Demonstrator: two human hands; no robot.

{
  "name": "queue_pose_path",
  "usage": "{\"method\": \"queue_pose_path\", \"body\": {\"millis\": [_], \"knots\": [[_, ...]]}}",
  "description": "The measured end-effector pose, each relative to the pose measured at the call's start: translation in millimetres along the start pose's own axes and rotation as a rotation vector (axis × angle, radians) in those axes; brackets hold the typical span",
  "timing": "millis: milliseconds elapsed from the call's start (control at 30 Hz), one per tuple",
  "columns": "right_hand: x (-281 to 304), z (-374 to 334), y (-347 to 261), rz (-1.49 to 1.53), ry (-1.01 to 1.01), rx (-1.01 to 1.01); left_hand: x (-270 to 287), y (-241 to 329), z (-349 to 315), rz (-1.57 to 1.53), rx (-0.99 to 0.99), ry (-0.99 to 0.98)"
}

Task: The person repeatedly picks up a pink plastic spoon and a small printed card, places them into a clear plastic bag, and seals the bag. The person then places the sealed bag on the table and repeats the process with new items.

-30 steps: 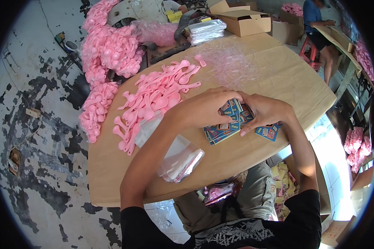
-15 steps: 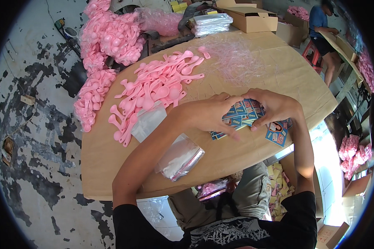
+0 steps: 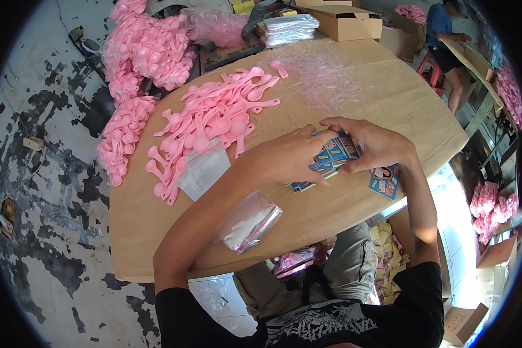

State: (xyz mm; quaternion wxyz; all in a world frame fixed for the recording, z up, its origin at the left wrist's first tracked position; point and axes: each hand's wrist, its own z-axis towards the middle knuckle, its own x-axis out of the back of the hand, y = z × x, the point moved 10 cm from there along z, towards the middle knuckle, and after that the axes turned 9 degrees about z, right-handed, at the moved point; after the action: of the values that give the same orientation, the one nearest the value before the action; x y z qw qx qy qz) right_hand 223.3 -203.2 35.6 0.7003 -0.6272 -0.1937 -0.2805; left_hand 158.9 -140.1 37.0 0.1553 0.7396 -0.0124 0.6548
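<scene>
A stack of small blue printed cards [image 3: 335, 153] lies between my two hands over the brown table. My left hand [image 3: 296, 155] curves round its left side, thumb low at the near edge. From the other side my right hand [image 3: 384, 145] grips the stack with fingers and thumb. The palms hide part of the cards. Beside my right wrist some loose blue cards [image 3: 384, 182] rest on the table. Close to my left forearm are clear plastic bags [image 3: 252, 221] and another flat clear bag [image 3: 205, 169]. A heap of pink plastic scoops [image 3: 206, 119] spreads beyond them.
Thin clear plastic strips [image 3: 325, 78] lie scattered on the brown table covering [image 3: 412, 93]. Bagged pink scoops [image 3: 151, 52] stand past its far left edge. At the back are a bundle of clear bags [image 3: 288, 29] and a cardboard box [image 3: 345, 24]. Another person [image 3: 443, 40] is at the far right.
My hands have drawn closer together around the cards, and the stack looks narrower and more squared. The whole view has shifted slightly.
</scene>
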Motion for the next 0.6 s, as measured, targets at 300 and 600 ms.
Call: {"method": "queue_pose_path", "body": {"millis": [300, 600], "knots": [[62.1, -76.2, 2.1, -0.228, 0.404, -0.159, -1.2, 6.8, -2.3, 0.055, 0.012, -0.035], [23.9, -130.6, 8.1, -0.61, 0.419, -0.433, -3.5, 5.4, -0.5, 0.052, -0.011, -0.042]]}}
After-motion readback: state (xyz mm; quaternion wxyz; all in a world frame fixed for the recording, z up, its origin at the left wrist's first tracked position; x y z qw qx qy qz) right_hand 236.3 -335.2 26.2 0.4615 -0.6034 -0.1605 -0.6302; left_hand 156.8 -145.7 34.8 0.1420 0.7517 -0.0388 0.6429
